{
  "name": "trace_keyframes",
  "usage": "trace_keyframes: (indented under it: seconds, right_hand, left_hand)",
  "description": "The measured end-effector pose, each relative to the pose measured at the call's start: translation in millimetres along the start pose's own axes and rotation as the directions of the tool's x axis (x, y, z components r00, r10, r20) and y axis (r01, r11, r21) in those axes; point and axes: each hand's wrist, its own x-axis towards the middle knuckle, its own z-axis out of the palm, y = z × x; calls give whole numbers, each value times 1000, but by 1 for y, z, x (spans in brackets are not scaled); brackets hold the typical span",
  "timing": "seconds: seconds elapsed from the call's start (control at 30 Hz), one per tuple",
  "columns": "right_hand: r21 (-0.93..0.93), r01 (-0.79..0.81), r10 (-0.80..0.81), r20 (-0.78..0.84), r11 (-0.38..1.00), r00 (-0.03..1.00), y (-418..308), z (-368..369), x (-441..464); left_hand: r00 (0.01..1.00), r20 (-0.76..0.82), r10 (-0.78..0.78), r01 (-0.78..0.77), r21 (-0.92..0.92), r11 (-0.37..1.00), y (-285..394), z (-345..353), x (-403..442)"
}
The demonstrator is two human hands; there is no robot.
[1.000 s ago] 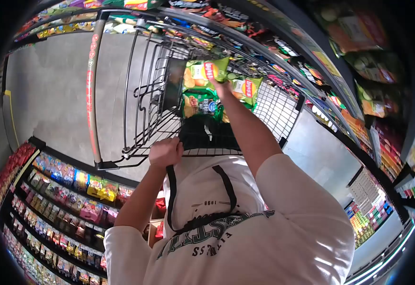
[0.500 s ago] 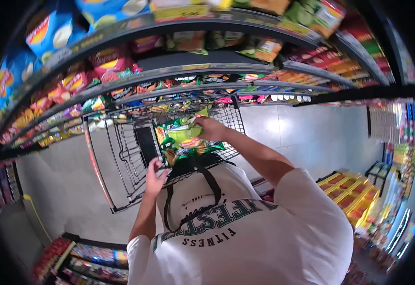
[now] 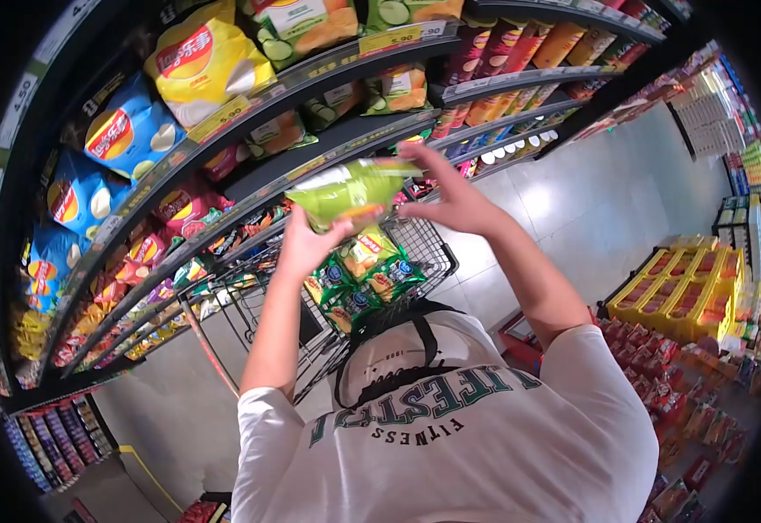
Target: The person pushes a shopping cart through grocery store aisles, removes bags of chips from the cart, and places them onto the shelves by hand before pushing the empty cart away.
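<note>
A light green chip bag (image 3: pixel 350 187), somewhat blurred, is held up above the cart, in front of the shelf. My left hand (image 3: pixel 312 242) grips its lower left side, thumb pointing right. At the bag's right end is my right hand (image 3: pixel 450 190), fingers and thumb spread; whether it touches the bag is unclear. Below, in the wire cart (image 3: pixel 439 253), lies a yellow-green chip bag (image 3: pixel 367 248) among several dark green snack bags (image 3: pixel 393 279).
Curved shelves (image 3: pixel 311 161) of chip bags stand ahead, with yellow (image 3: pixel 210 65) and blue bags (image 3: pixel 128 131) at the left. Tube packs (image 3: pixel 528 44) fill the upper right. Yellow boxes (image 3: pixel 676 292) and red packets (image 3: pixel 650 353) stand at the right.
The green bag has risen from over the cart towards the shelf. My left hand has left the cart's near side and taken the bag; my right hand has spread. The view has tilted up to the shelves.
</note>
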Motion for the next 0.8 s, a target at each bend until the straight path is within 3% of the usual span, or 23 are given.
trace_keyframes:
  seconds: [0.03,0.1,0.17,0.2,0.23,0.27,0.3,0.37,0.47,0.57,0.67,0.77,0.8]
  right_hand:
    - [25,-30,32,-60,999,998,-3,-10,-6]
    - [152,-68,91,-154,986,984,23,-15,-17]
    - [250,-155,211,-219,956,953,77,-34,-57]
    - [295,-79,161,-265,952,951,96,-29,-78]
    - [206,-212,263,-261,955,929,124,-26,-105]
    - [-43,-383,363,-239,923,901,132,-23,-132]
    - [-115,-388,357,-219,915,908,147,-14,-158]
    - [-88,-560,542,-168,824,824,171,6,-220]
    - [-200,-770,759,-143,606,635,205,37,-315]
    - [-293,-878,910,-55,378,411,223,62,-406]
    - [-500,-853,987,28,151,158,243,74,-473]
    - [-331,-942,999,-38,-44,-33,213,65,-460]
    - [-303,-953,997,-65,22,44,215,65,-458]
  left_hand:
    - [999,-42,12,-14,-45,999,-1,-2,15]
    - [978,-170,118,-70,263,962,-25,-14,49]
    - [915,-253,315,-171,464,869,2,-18,71]
    - [935,-241,261,-197,259,946,-7,-12,85]
    - [950,-236,204,-194,66,979,-15,-9,99]
    - [933,-253,257,-240,97,966,-16,2,109]
    - [908,-286,306,-275,143,951,-19,5,116]
    - [890,-289,354,-300,215,930,-40,6,133]
    - [896,-318,310,-241,238,941,-53,20,155]
    - [939,-294,178,-41,419,907,-53,25,175]
    - [997,-71,36,-24,169,985,-53,22,197]
    - [983,-97,-153,177,336,925,-65,20,217]
    - [985,-99,-140,164,305,938,-66,23,217]
